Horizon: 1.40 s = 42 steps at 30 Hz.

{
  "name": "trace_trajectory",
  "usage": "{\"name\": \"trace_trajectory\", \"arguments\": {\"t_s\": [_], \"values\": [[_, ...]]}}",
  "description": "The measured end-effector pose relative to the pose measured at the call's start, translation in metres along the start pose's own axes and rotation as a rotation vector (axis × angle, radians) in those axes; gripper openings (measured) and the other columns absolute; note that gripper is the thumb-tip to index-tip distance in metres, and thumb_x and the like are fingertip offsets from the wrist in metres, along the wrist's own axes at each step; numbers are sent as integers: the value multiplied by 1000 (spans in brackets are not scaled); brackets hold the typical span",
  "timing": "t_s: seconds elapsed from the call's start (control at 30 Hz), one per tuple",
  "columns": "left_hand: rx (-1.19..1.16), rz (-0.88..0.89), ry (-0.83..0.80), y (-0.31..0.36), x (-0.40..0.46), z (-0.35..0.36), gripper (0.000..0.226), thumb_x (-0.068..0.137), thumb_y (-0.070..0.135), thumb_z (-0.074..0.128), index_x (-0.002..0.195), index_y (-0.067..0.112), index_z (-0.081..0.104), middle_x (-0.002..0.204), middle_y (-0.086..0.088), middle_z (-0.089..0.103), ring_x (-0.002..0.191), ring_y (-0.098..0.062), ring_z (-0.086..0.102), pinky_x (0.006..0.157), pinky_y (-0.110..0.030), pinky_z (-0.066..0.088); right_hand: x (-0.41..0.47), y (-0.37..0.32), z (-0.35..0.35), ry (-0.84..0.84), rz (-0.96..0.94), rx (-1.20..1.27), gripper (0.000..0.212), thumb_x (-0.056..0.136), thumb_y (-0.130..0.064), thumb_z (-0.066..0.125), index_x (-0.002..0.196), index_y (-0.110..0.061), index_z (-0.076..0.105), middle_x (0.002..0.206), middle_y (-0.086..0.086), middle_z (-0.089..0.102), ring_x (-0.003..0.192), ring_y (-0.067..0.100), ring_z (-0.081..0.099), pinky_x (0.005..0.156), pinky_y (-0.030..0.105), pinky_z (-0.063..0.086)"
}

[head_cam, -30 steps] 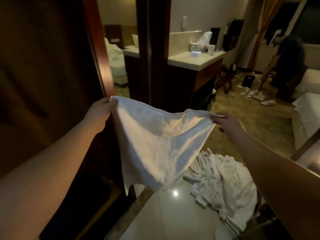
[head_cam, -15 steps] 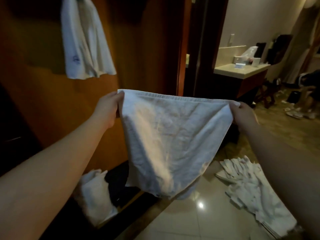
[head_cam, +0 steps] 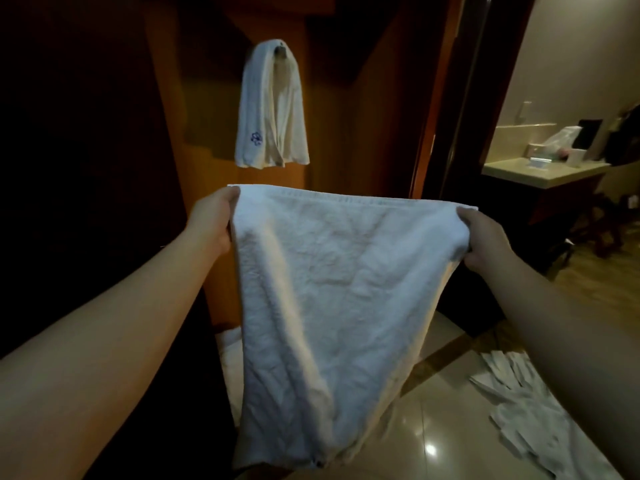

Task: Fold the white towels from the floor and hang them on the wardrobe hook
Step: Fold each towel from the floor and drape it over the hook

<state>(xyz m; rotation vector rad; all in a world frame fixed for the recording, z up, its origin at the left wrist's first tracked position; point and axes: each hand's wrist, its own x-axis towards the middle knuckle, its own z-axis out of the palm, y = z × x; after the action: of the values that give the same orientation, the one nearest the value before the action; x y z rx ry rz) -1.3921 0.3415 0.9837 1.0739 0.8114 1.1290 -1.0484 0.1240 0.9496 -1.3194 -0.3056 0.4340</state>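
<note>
A white towel (head_cam: 332, 289) hangs spread in front of me, stretched by its top edge. My left hand (head_cam: 213, 220) grips its top left corner and my right hand (head_cam: 483, 239) grips its top right corner. Above it, on the wardrobe's back panel, another white towel (head_cam: 272, 109) with a small blue emblem hangs from the hook (head_cam: 281, 50). A heap of white towels (head_cam: 540, 420) lies on the glossy floor at lower right. Part of another white towel (head_cam: 230, 355) shows low inside the wardrobe, mostly hidden behind the held one.
The open wooden wardrobe (head_cam: 363, 126) fills the left and middle, with its dark door frame (head_cam: 446, 98) on the right. Further right stands a counter (head_cam: 543, 174) with a plastic bag and small items. Tiled floor (head_cam: 433, 427) lies below.
My view has swung left and up toward the wardrobe, bringing the hung towel and hook fully into sight. Both hands still hold the towel spread, now raised in front of the wardrobe.
</note>
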Motion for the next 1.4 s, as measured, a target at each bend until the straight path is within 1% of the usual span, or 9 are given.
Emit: {"name": "trace_trajectory", "arguments": {"t_s": [0.2,0.33,0.47,0.53,0.7,0.83,1.0,1.17,1.4], "values": [[-71,-117,42,1,-33,0,15,96,21,59,86,12,66,72,-4,75,70,-20,71,64,-31,54,-34,-2,4,-165,249,223,33,92,-22,68,123,-12,66,110,10,77,100,27,75,89,41,59],[-93,-140,71,-4,-52,8,15,97,23,61,95,10,69,77,-5,78,71,-23,76,54,-29,55,-53,3,11,-187,295,291,28,97,-21,64,125,-15,65,118,11,73,106,29,71,93,43,56],[-119,-97,40,-11,-68,25,17,97,22,63,101,7,71,85,-7,79,72,-19,76,48,-26,56,-79,3,35,-236,327,385,24,103,-17,57,124,-6,61,112,13,76,96,27,75,72,38,60],[-119,-82,30,-14,-74,39,18,96,23,66,99,6,72,89,-8,79,74,-19,76,53,-27,58,-94,-1,51,-272,289,376,22,103,-17,57,119,-4,63,101,13,78,86,26,77,68,37,62],[-108,-99,-38,-22,-94,77,24,95,31,67,105,9,70,93,-6,78,80,-19,77,59,-28,59,-132,-7,91,-337,89,248,31,105,-24,55,131,-9,64,120,12,73,109,28,71,101,48,54],[-39,-84,-42,-32,-109,101,25,86,40,70,98,19,70,89,-2,76,85,-20,75,58,-30,59,-153,-3,111,-298,-65,88,33,107,-35,49,131,-20,65,123,1,70,113,18,66,102,42,54],[133,4,-96,-48,-119,111,23,92,47,65,102,27,72,102,0,74,99,-17,71,84,-35,61,-160,7,113,-280,-212,-17,33,108,-37,43,130,-27,66,128,-5,67,118,12,60,97,30,55],[248,126,-189,-46,-128,112,20,101,36,57,113,29,71,101,10,72,93,-5,68,68,-17,54,-157,8,108,-403,-228,17,32,109,-35,41,133,-31,63,132,-5,64,119,9,59,93,20,53],[122,45,-392,-31,-134,102,45,107,39,33,126,16,66,119,-8,73,113,-17,69,99,-35,51,-141,6,92,-698,-273,-33,52,100,-27,45,152,-23,43,155,3,46,143,20,43,121,40,33]]}}
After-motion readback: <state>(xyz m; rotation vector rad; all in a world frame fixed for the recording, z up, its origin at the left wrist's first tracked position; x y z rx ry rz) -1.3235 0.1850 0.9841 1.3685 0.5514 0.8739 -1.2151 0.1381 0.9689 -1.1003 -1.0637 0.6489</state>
